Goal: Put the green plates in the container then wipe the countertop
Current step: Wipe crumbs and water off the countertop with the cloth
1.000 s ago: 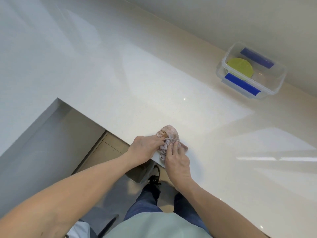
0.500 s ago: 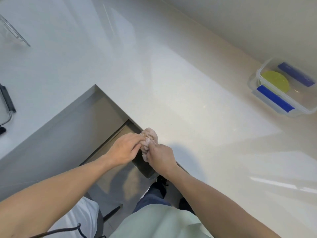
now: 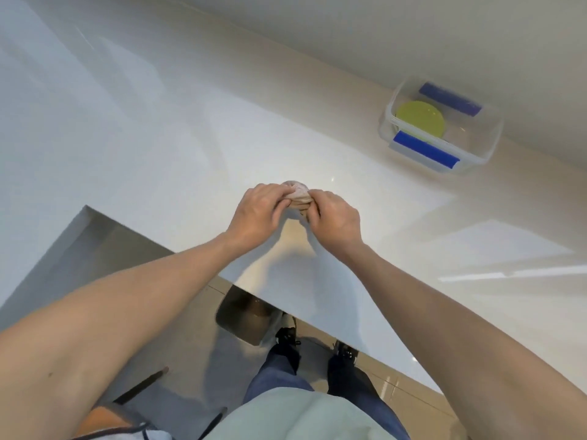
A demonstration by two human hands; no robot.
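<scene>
A small pinkish cloth [image 3: 298, 194] is bunched between my two hands above the white countertop [image 3: 178, 144]. My left hand [image 3: 259, 211] grips its left side and my right hand [image 3: 335, 219] grips its right side, so most of the cloth is hidden by fingers. At the far right, by the wall, stands a clear plastic container [image 3: 489, 144] with blue clips. Green plates [image 3: 420, 120] lie stacked inside it, at its left end.
The countertop has an inner corner cut-out at the left [image 3: 87, 208], with tiled floor below. A metal bin [image 3: 244, 315] sits under the counter edge near my feet. The wall [image 3: 413, 33] runs along the back.
Both hands have moved with the cloth from the counter's near edge out over its surface. The camera view shifted, so the container sits farther left in the frame than half a second ago.
</scene>
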